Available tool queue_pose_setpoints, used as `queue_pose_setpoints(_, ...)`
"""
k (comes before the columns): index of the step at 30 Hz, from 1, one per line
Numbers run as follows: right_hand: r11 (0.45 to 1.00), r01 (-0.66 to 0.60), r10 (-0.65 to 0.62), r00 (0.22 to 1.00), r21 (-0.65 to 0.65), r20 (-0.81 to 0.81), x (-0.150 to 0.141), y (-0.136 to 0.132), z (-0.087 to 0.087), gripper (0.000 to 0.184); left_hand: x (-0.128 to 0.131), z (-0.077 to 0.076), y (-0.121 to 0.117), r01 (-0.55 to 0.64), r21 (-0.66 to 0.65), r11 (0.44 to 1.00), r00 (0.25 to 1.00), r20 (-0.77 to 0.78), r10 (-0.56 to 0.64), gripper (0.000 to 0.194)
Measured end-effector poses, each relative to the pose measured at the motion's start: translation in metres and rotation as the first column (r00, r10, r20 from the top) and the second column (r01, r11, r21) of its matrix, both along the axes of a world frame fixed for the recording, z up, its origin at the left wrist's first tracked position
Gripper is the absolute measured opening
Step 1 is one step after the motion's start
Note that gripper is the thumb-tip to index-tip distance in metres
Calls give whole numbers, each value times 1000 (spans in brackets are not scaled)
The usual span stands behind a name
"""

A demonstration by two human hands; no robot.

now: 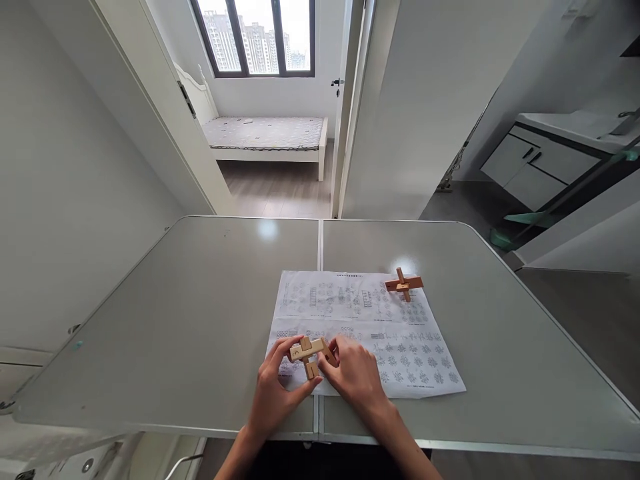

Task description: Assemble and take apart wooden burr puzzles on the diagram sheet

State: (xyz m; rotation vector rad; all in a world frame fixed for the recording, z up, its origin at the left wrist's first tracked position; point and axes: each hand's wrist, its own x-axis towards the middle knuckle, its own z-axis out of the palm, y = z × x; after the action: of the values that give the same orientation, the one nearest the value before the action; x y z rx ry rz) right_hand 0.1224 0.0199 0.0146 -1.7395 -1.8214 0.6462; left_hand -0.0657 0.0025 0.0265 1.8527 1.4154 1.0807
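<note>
Between my two hands, over the near part of a printed sheet, is a light wooden burr puzzle (pixel 307 349) of crossed, interlocking bars. My left hand (pixel 275 390) grips it from the left, fingers on its upper side and thumb at the lower bar's end. My right hand (pixel 356 375) pinches a browner wooden piece (pixel 329 353) at the puzzle's right side; whether that piece is joined to the rest I cannot tell. The instruction sheet (pixel 325 303) carries rows of small diagrams. On its far right corner rests a second, reddish-brown wooden cross puzzle (pixel 404 285).
The grey folding table (pixel 200 320) has a metal seam (pixel 321 243) down its middle and a pale metal rim. Beyond it, a doorway shows a bed (pixel 265 133) under a window (pixel 255 37). A white cabinet (pixel 540 160) stands far right.
</note>
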Motion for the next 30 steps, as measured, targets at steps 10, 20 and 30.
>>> queue_pose_setpoints(10, 989, -135, 84, 846, -59, -527, 16, -10, 16, 29, 0, 3, 1, -46, -39, 998, 998, 28, 48, 55)
queue_pose_setpoints(20, 986, -149, 164, 791, 74, -590, 10, -23, 3, 27, 1, 2, 2, -3, -21, 1000, 998, 57, 5, 56)
queue_pose_setpoints(30, 981, -90, -68, 664, -170, -744, 3, -35, 3, 36, 3, 2, -1, 3, 31, 1000, 1000, -3, -3, 57)
